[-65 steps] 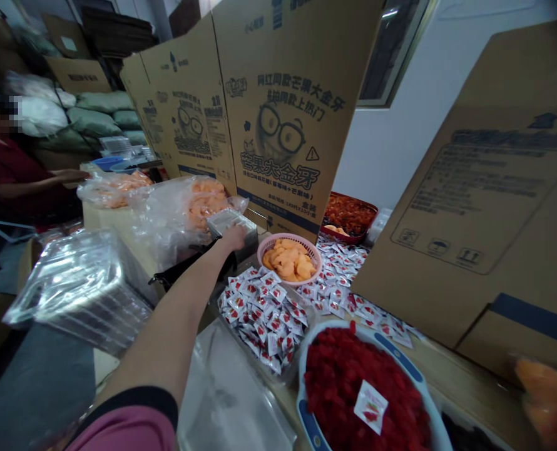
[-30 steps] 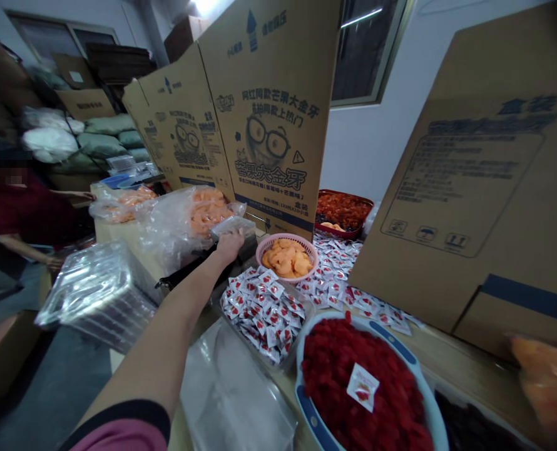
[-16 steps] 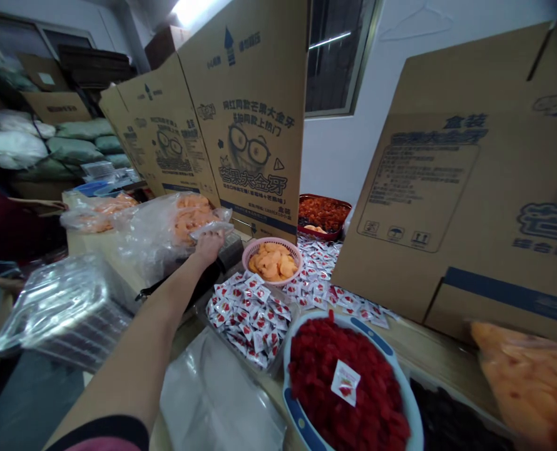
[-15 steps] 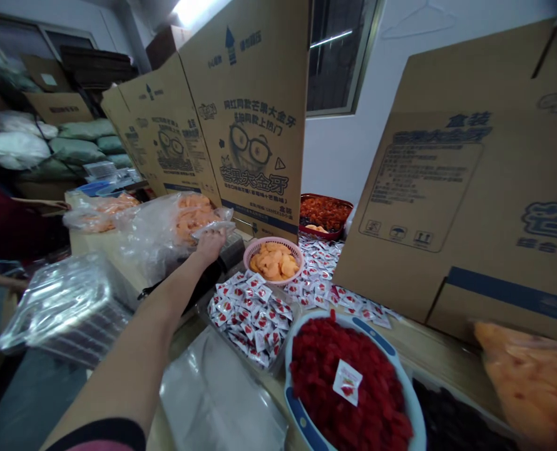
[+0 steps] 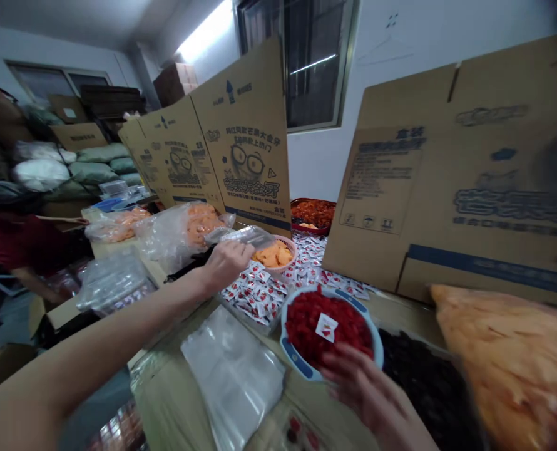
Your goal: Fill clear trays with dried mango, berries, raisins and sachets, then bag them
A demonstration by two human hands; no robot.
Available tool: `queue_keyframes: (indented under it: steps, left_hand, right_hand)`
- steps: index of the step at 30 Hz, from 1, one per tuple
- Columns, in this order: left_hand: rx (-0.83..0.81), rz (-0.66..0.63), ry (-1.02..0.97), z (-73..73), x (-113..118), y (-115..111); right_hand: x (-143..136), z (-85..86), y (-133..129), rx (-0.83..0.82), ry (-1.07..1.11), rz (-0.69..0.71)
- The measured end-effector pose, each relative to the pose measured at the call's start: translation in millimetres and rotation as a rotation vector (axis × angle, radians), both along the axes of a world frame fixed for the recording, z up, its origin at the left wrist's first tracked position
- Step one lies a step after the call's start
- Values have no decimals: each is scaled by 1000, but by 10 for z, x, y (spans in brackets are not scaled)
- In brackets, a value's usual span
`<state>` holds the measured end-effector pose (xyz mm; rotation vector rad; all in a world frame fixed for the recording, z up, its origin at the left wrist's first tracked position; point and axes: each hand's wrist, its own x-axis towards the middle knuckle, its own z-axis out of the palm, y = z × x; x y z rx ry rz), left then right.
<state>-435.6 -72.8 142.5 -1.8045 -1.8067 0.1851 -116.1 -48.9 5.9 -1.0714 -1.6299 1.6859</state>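
Note:
My left hand is closed on the near edge of a shallow clear plastic tray, above a heap of small white sachets with red prints. The tray partly covers a pink basket of orange slices. My right hand, blurred, has its fingers apart at the near rim of a blue-and-white bowl. Red dried-fruit-like pieces fill that bowl, and a single sachet lies on top. Flat clear plastic bags lie between my arms.
Dark pieces and a large bag of orange slices lie to the right. Cardboard boxes stand along the back. Opened bags of orange slices and stacked clear plastic containers are left. A person in red is at far left.
My left hand has come right and nearer, bringing the clear plastic tray away from the orange-slice bags. My right hand has entered view by the red pieces. The view has shifted.

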Motion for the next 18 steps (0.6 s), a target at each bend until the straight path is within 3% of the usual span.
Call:
queue_keyframes:
  steps: [1,3,5,8,11,13,15,18]
  left_hand:
    - [34,-108,43,-2,211,-139]
    - [122,-360,130,-40,653,-416]
    - [201,-580,171,-127,1090,-672]
    - [239,-783,171,-332,1663,-993]
    - [178,-857,70,-501,2057,-1269]
    - [140,-880,-156,-520,2183,-1437]
    - [174,-851,-522,-477,2200,-1568]
    - [254,-585,-1336,-461,2170,-1648]
  right_hand:
    - [-125,98,83,-64,114,28]
    - [-312,317,155,-443,533,136]
    - [-370,496,101,-575,714,208]
    - [-180,547,-129,-519,708,100]
    - [276,356,-395,-362,538,-56]
    - [667,220,-538,-279,436,-47]
    - [1077,187,-645,-211,349,26]
    - [1617,419,-784,-64,202,189]
